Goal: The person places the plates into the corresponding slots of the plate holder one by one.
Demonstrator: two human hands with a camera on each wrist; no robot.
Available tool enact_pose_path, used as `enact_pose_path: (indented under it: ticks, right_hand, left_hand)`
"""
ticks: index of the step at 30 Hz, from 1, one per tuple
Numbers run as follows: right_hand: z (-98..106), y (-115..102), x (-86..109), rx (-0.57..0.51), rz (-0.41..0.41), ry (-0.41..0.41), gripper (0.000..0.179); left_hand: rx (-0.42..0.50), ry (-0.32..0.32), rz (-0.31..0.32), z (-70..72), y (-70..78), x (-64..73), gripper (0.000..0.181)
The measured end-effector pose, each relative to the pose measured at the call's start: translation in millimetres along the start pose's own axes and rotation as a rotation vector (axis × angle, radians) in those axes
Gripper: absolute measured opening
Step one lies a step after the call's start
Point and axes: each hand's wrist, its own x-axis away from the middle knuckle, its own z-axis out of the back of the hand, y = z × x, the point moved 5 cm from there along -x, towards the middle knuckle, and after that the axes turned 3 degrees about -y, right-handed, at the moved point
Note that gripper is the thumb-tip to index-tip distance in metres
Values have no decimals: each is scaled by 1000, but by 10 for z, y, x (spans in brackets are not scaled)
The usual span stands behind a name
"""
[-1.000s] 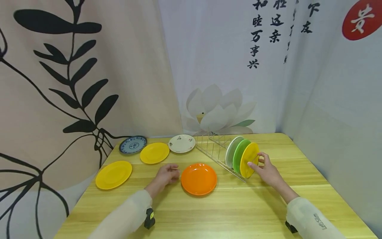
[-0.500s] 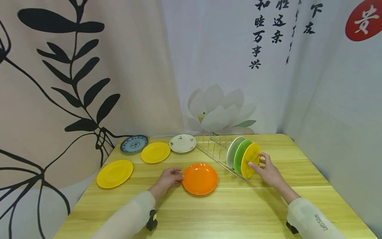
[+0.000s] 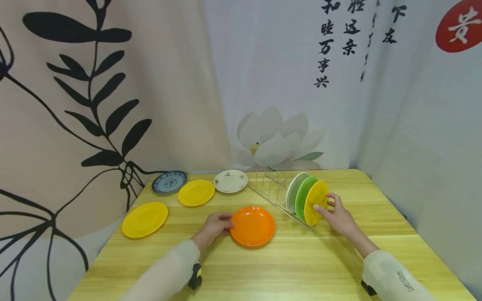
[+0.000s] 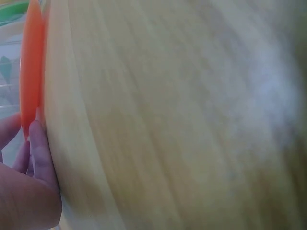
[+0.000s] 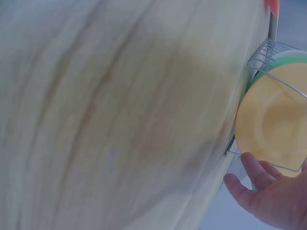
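My left hand [image 3: 215, 228] pinches the left rim of a shiny orange plate [image 3: 252, 225], which lies flat on the table. In the left wrist view the plate's edge [image 4: 31, 72] sits between thumb and fingers. To the right, a wire dish rack [image 3: 272, 196] holds a white plate [image 3: 293, 193], a green plate [image 3: 302, 198] and a yellow plate [image 3: 315, 205] on edge. My right hand [image 3: 336, 213] pinches the rack's near end wire, beside the yellow plate. The right wrist view shows the fingers [image 5: 259, 175] at that wire; the thumb's contact is mostly hidden there.
Along the back left lie a blue patterned plate [image 3: 169, 182], a yellow plate [image 3: 196, 192] and a white plate with small motifs [image 3: 231, 181]. Another yellow plate [image 3: 144, 220] lies by the left edge of the wooden table [image 3: 278, 271]. Curtains hang behind and to the right.
My left hand has moved slightly right, from beside the orange plate to a pinch on its rim. The right hand has stayed at the rack. The head view has shifted a little.
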Motion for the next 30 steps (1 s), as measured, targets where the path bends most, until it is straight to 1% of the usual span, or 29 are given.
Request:
enact_pose_path:
  ticks: [6,10,13,17,20,23,25,27,30]
  right_hand:
    - [-6,-8,-3,-2,-3,-5,86]
    - [-5,-9,-3,0,-1,-4,85]
    - [-4,-5,-3,1,1,-4,84]
    - [-6,2,-4,0,9,-6,85]
    - [0,12,-5,2,11,-4,85]
    - [8,23,-7,2,10,0,85]
    - [10,25,-6,2,10,2,86]
    - [9,24,-8,0,11,1,86]
    - [9,22,-14,1,11,1,86]
  left_hand:
    - [-14,-25,-34,3,39,29,40]
    - [-32,1,2,-3,7,-9,38]
    - [-55,15,18,-16,-11,-35,38]
    - [-79,21,20,-33,3,-27,38]
    - [-70,18,22,-42,19,-9,38]
    - [-46,7,10,-46,37,14,37]
    - [-26,-8,-15,-47,57,38,36]
    - [-5,-8,-24,-43,67,52,36]
    - [25,4,-19,-45,54,47,37]
